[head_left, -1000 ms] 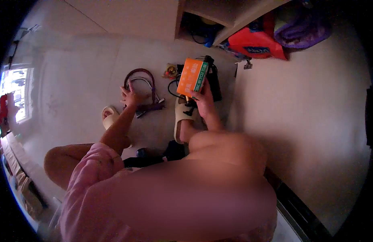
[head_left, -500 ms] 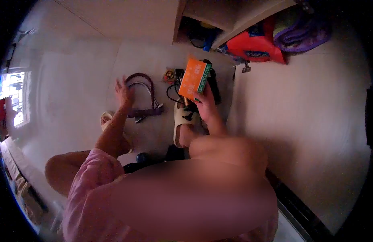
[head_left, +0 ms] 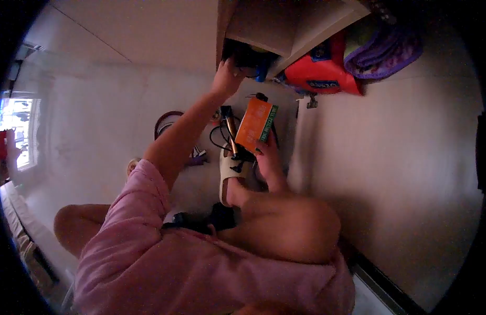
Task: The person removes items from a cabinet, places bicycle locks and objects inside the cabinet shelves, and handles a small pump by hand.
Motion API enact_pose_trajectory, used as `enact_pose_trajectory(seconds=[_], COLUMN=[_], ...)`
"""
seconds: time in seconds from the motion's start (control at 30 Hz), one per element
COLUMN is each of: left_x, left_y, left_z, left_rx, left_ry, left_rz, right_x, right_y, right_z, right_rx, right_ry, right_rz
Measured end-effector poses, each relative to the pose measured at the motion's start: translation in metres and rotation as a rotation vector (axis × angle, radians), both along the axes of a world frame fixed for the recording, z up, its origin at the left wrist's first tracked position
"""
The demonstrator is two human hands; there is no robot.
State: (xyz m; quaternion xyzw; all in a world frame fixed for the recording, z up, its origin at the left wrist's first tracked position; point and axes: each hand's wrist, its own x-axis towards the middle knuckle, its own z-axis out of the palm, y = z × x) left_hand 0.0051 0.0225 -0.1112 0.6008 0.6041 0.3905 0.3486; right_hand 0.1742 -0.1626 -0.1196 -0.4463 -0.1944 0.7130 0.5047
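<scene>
My right hand (head_left: 270, 160) grips the lower end of an orange and green box (head_left: 253, 124), which has printing that looks like "cycle tube" along its green side. Up at the low compartment of a shelf unit, my left hand (head_left: 229, 79) reaches in among dark items (head_left: 246, 59); its fingers are mostly hidden in shadow. A small pump with a gold-coloured barrel (head_left: 231, 127) and a black hose lies beside the box. Partly covered by my left forearm is a curved dark red U-shaped lock (head_left: 161, 122) on the floor.
The shelf unit (head_left: 300, 39) stands at the top, with a red bag (head_left: 324, 71) and a purple rolled cloth (head_left: 386, 55) to its right. A metal clip (head_left: 312, 101) is near the bag. My sandalled foot (head_left: 228, 176) is by the pump. Dark items (head_left: 201, 219) lie between my legs.
My left hand has moved from beside the curved lock up and right into the shelf compartment. My right hand still holds the box, now slightly lower in view.
</scene>
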Motion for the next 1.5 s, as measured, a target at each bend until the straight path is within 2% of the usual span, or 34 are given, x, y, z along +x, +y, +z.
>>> enact_pose_trajectory(seconds=[0.07,0.17,0.23,0.27,0.3,0.33,0.37,0.43,0.47,0.57,0.67,0.77,0.83,0.87,0.9,0.97,1.0,1.03,1.1,1.17,1.27,1.37,1.43,1.47,1.5], left_x=[-0.011,-0.060,-0.117,-0.152,-0.185,-0.213,-0.232,-0.244,-0.247,-0.220,-0.202,-0.214,-0.203,-0.198,-0.183,-0.166,-0.163,-0.171,-0.186,-0.193,-0.193,-0.191,-0.181,-0.175,-0.170], left_y=[-0.014,-0.062,-0.097,-0.114,-0.139,-0.166,-0.190,-0.231,-0.244,-0.247,-0.245,-0.251,-0.272,-0.283,-0.285,-0.283,-0.282,-0.281,-0.272,-0.246,-0.223,-0.200,-0.182,-0.175,-0.168], left_z=[-0.036,-0.024,-0.045,-0.081,-0.088,-0.104,-0.124,-0.151,-0.156,-0.141,-0.108,-0.123,-0.149,-0.152,-0.123,-0.089,-0.085,-0.091,-0.076,-0.031,0.029,0.085,0.130,0.145,0.144], left_rx=[0.105,0.029,0.142,0.189,0.086,-0.076,-0.233,-0.501,-0.622,-0.814,-0.694,-0.686,-0.720,-0.664,-0.609,-0.593,-0.590,-0.577,-0.619,-0.645,-0.467,-0.458,-0.492,-0.501,-0.479], left_ry=[-0.011,-0.247,0.027,0.032,0.249,0.224,0.192,0.158,0.135,0.342,0.422,0.498,0.235,0.329,0.426,0.272,0.192,0.302,0.104,0.016,0.112,-0.039,-0.298,-0.431,-0.616], left_rz=[0.014,0.013,0.173,0.284,0.383,0.517,0.649,0.567,0.522,0.363,0.355,0.254,0.469,0.457,0.448,0.506,0.529,0.508,0.451,0.376,0.201,0.130,0.130,0.121,0.127], right_x=[0.008,0.014,0.022,0.029,0.037,0.042,0.040,0.031,0.027,0.012,-0.021,-0.052,-0.065,-0.072,-0.079,-0.094,-0.101,-0.105,-0.106,-0.104,-0.098,-0.091,-0.081,-0.080,-0.074], right_y=[0.001,0.010,0.014,0.015,0.013,0.010,0.009,0.018,0.017,0.020,0.021,0.019,0.014,0.012,0.012,0.015,0.018,0.021,0.023,0.027,0.039,0.050,0.056,0.053,0.057], right_z=[-0.003,0.013,0.008,-0.003,-0.025,-0.041,-0.033,0.006,0.008,0.020,0.042,0.038,0.016,0.000,-0.016,-0.039,-0.043,-0.047,-0.051,-0.054,-0.034,-0.046,-0.002,0.011,0.019], right_rx=[-0.039,-0.108,-0.105,-0.076,0.059,0.210,0.277,0.410,0.460,0.565,0.614,0.569,0.446,0.482,0.520,0.515,0.512,0.504,0.493,0.491,0.335,0.260,0.098,0.046,0.134], right_ry=[-0.064,-0.279,-0.501,-0.634,-0.900,-1.164,-1.230,-1.362,-1.346,-1.267,-1.101,-0.900,-0.808,-0.817,-0.825,-0.832,-0.861,-0.890,-0.898,-0.850,-0.667,-0.273,-0.045,0.291,0.547], right_rz=[-0.008,0.090,0.177,0.211,0.175,0.129,0.134,0.135,0.101,0.072,0.204,0.414,0.589,0.645,0.701,0.820,0.826,0.837,0.824,0.772,0.742,0.727,0.894,0.829,0.903])
